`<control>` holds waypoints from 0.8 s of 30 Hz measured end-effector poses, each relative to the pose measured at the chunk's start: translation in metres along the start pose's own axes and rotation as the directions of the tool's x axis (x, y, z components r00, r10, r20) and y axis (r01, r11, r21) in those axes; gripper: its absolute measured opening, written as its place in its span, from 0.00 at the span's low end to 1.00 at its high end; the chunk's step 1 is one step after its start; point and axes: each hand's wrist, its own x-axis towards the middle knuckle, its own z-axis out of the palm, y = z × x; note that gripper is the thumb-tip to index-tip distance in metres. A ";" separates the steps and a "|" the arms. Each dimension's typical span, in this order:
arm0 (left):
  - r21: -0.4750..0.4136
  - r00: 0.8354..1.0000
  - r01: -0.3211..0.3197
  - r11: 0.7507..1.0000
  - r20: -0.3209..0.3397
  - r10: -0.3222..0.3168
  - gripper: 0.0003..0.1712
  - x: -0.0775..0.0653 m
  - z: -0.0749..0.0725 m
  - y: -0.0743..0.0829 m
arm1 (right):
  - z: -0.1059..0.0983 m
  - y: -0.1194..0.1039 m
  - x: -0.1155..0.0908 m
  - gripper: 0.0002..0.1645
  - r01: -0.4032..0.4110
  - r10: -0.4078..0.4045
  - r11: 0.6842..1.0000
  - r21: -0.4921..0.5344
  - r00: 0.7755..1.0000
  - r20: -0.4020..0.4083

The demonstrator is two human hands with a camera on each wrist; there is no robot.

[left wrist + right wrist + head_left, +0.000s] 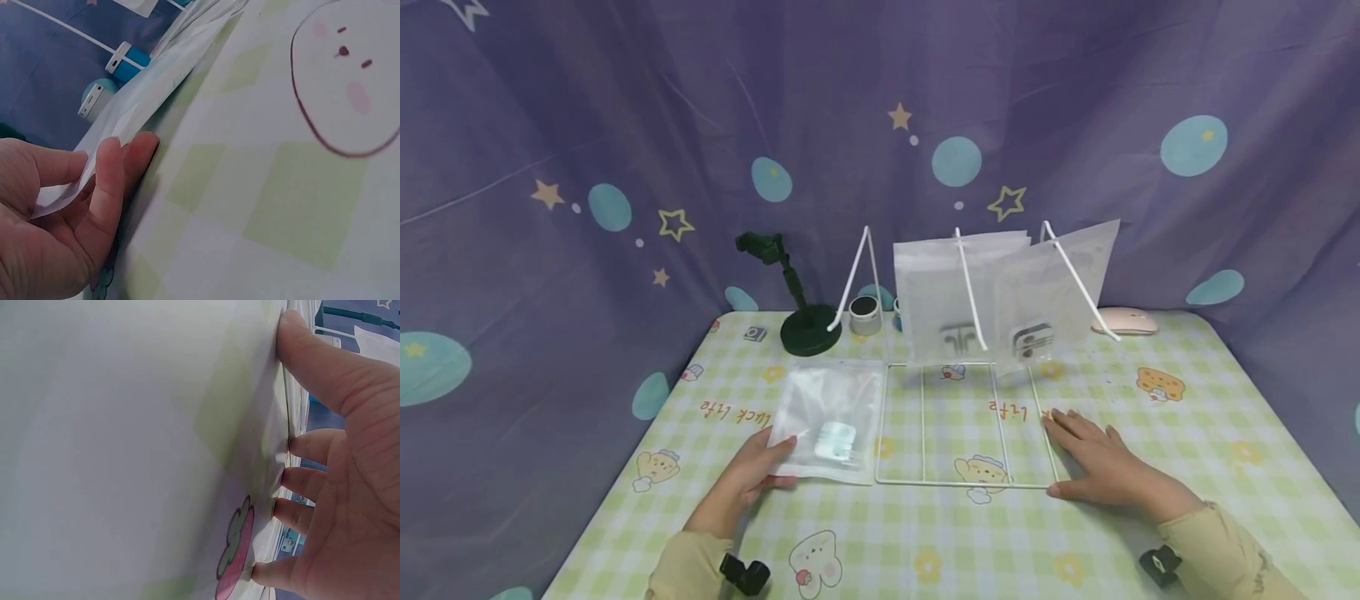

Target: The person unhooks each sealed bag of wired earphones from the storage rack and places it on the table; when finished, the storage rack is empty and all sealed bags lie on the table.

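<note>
My left hand [756,467] pinches the left edge of a frosted clear plastic bag [831,396] with a small white item in its lower part. In the left wrist view the thumb and fingers lie on both sides of the bag's edge [140,103]. Beside the bag stands a white wire rack [966,484], its base on the table. Several similar bags [928,287] hang from its upper prongs, the rightmost bag [1063,279] tilted. My right hand [1097,467] rests at the right side of the rack's base, fingers spread, fingertips [294,447] down at the tabletop.
Behind the rack, a dark green stand [808,329], a small white cylinder with a dark top [865,315] and a pink mouse [1125,322] line the table's back edge. A checked cloth [1000,550] covers the table, with a purple curtain [850,100] behind.
</note>
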 end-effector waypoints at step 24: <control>0.750 0.914 -0.131 0.649 -0.162 0.372 0.21 -0.021 0.000 0.038 | -0.003 -0.002 -0.001 0.60 -0.002 0.001 1.000 0.030 1.000 0.010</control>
